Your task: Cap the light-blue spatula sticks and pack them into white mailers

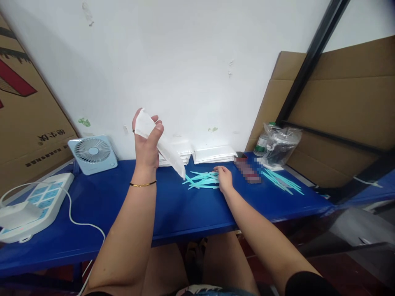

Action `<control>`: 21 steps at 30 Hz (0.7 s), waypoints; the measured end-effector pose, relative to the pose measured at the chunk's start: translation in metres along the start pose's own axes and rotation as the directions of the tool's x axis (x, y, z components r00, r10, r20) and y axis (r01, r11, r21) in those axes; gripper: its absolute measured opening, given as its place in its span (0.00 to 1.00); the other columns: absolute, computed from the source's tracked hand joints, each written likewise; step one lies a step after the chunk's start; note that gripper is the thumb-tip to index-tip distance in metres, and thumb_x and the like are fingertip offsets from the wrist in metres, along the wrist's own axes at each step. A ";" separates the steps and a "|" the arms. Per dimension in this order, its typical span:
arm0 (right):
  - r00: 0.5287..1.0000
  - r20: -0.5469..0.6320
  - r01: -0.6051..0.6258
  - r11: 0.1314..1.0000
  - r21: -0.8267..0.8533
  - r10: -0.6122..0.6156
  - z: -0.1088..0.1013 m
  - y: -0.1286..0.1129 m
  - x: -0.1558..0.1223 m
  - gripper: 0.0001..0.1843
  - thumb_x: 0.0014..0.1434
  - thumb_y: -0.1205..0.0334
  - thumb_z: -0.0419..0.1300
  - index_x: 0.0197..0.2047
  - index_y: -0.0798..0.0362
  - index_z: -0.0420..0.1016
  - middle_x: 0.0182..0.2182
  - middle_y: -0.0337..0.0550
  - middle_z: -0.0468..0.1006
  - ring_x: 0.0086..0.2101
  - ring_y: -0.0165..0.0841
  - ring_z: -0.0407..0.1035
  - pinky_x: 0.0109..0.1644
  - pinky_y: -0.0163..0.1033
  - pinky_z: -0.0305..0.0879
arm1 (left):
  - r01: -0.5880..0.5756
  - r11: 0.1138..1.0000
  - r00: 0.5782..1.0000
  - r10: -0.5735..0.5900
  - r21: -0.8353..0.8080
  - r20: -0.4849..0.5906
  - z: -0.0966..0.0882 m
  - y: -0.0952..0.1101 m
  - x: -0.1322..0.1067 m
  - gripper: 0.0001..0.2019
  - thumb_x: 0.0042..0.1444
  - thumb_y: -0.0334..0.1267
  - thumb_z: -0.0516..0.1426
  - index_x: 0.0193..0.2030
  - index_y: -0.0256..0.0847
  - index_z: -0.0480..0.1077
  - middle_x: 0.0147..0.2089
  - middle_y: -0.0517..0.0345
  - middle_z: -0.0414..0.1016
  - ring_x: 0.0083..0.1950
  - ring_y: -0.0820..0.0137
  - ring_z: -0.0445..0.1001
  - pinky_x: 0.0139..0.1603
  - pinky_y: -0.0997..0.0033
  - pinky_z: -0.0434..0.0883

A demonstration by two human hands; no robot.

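My left hand (147, 137) is raised above the table, its fingers and thumb closed round a long, flat white paper-like sleeve (171, 158). The sleeve slants down to the right, and its lower end is close to a loose pile of thin teal strips (200, 179). At the right end of that pile is my right hand (224, 179), fingers bent and pinched at the strip ends. How many strips it grips is hidden. Behind the pile lie two stacks of flat white sleeves, a right stack (214, 154) and a left stack (182, 148) partly covered by my left hand.
A second bunch of teal strips (282, 181) lies to the right, near a dark red box (248, 170) that is partly pixelated. Behind it stand a bottle (261, 144) and a clear plastic bag (284, 144). A blue fan (93, 154) and a corded power strip (46, 201) occupy the left.
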State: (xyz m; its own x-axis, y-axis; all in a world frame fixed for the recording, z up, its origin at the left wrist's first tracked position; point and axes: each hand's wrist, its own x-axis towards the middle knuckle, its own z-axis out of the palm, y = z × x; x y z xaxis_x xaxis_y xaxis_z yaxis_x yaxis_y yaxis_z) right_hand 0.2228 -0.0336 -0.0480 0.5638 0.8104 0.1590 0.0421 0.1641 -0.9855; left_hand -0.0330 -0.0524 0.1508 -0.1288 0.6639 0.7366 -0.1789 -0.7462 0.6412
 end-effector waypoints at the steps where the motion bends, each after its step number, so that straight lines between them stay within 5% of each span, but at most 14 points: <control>1: 1.000 0.007 0.013 1.000 -0.026 -0.013 0.000 0.000 0.000 0.15 0.50 0.53 0.53 0.29 0.54 0.76 0.27 0.44 0.78 0.30 0.36 0.71 0.32 0.36 0.64 | -0.031 0.999 0.999 0.031 0.021 0.025 0.002 0.004 0.004 0.37 0.49 0.55 0.60 0.63 0.57 0.49 0.56 0.56 0.65 0.59 0.61 0.65 0.60 0.57 0.62; 9: 0.990 0.114 0.105 0.974 -0.202 -0.083 -0.001 -0.007 -0.005 0.16 0.52 0.53 0.50 0.31 0.52 0.77 0.31 0.42 0.78 0.35 0.36 0.70 0.38 0.36 0.61 | -0.238 0.942 0.964 0.200 0.238 0.173 -0.001 0.033 0.019 0.38 0.51 0.53 0.58 0.65 0.53 0.44 0.56 0.57 0.65 0.57 0.64 0.66 0.59 0.59 0.63; 11: 0.982 0.168 0.123 0.963 -0.239 -0.084 -0.001 -0.011 -0.006 0.15 0.52 0.55 0.51 0.30 0.52 0.77 0.31 0.41 0.79 0.35 0.36 0.70 0.39 0.36 0.61 | -0.231 0.868 0.955 0.116 0.439 0.272 -0.012 0.024 0.014 0.42 0.48 0.52 0.60 0.66 0.51 0.43 0.57 0.55 0.65 0.57 0.61 0.66 0.58 0.58 0.63; 13: 0.971 0.224 0.138 0.953 -0.269 -0.078 -0.001 -0.014 -0.007 0.15 0.52 0.55 0.51 0.29 0.51 0.77 0.31 0.40 0.79 0.34 0.36 0.70 0.39 0.36 0.61 | -0.204 0.705 0.924 -0.089 0.679 0.371 -0.027 0.005 0.003 0.43 0.46 0.51 0.61 0.66 0.48 0.46 0.57 0.52 0.66 0.57 0.57 0.66 0.58 0.55 0.63; 15: 0.960 0.272 0.151 0.945 -0.291 -0.069 -0.001 -0.016 -0.008 0.15 0.52 0.56 0.51 0.30 0.51 0.78 0.31 0.40 0.79 0.34 0.36 0.70 0.39 0.37 0.62 | -0.223 0.473 0.841 -0.349 0.853 0.414 -0.045 -0.021 -0.010 0.44 0.42 0.52 0.62 0.66 0.47 0.50 0.59 0.49 0.65 0.57 0.53 0.66 0.57 0.54 0.63; 18: 0.947 0.315 0.164 0.934 -0.317 -0.060 -0.002 -0.018 -0.008 0.15 0.52 0.55 0.52 0.31 0.50 0.79 0.31 0.39 0.80 0.34 0.36 0.71 0.39 0.37 0.62 | -0.258 0.176 0.681 -0.664 0.950 0.308 -0.073 -0.063 -0.033 0.48 0.40 0.54 0.62 0.67 0.45 0.48 0.59 0.43 0.65 0.58 0.49 0.65 0.57 0.49 0.60; 20: 0.944 0.324 0.173 0.931 -0.323 -0.063 -0.005 -0.020 -0.005 0.15 0.53 0.55 0.53 0.33 0.50 0.79 0.33 0.39 0.80 0.36 0.36 0.71 0.41 0.37 0.62 | -0.293 0.132 0.579 -0.764 0.947 0.286 -0.085 -0.083 -0.047 0.54 0.36 0.58 0.62 0.68 0.44 0.44 0.63 0.40 0.60 0.63 0.47 0.58 0.60 0.44 0.54; 21: 0.943 0.325 0.184 0.929 -0.322 -0.074 -0.008 -0.021 -0.002 0.15 0.53 0.55 0.53 0.34 0.49 0.79 0.34 0.39 0.80 0.37 0.36 0.71 0.43 0.37 0.62 | -0.302 0.134 0.563 -0.774 0.944 0.290 -0.087 -0.090 -0.053 0.57 0.33 0.60 0.63 0.69 0.44 0.42 0.66 0.39 0.53 0.66 0.45 0.51 0.61 0.41 0.50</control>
State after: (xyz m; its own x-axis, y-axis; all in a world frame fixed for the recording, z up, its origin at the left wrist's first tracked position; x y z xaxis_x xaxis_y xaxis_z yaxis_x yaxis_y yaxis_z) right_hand 0.2273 -0.0432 -0.0277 0.2607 0.9347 0.2417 0.4084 0.1200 -0.9049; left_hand -0.0953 -0.0162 0.0350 0.3483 0.9372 -0.0192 0.9357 -0.3464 0.0665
